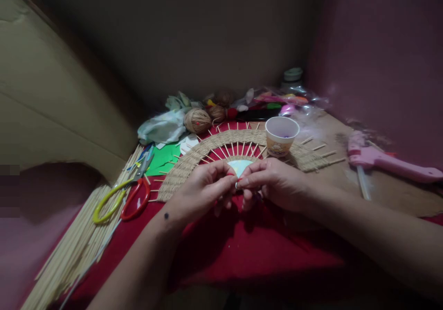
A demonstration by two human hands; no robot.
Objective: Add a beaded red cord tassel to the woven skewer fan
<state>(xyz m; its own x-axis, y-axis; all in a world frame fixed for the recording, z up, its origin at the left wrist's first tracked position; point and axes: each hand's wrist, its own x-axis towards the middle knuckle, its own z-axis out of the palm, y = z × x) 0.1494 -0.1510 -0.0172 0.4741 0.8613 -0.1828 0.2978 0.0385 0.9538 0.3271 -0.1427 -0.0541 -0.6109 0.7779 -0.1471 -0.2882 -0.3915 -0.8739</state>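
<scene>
My left hand (211, 187) and my right hand (268, 183) meet fingertip to fingertip, both pinched closed. Between them is a tiny pale, ring-like bit, too small and blurred to name. Red shows at the fingertips. Just behind the hands lies a half-round woven fan-shaped piece (183, 169) with thin sticks radiating out of its band. Its pale blue centre (240, 166) is partly covered by my fingers. A paper cup (279, 146) stands upright on the right of the woven band, with something small and purple inside.
Scissors (136, 194) with yellow and red handles lie left, over a bundle of thin sticks (76, 236). Green paper (161, 158) and a twine ball (197, 120) sit behind. A pink glue gun (387, 160) rests right on cardboard (384, 194). Red cloth (259, 259) covers the front.
</scene>
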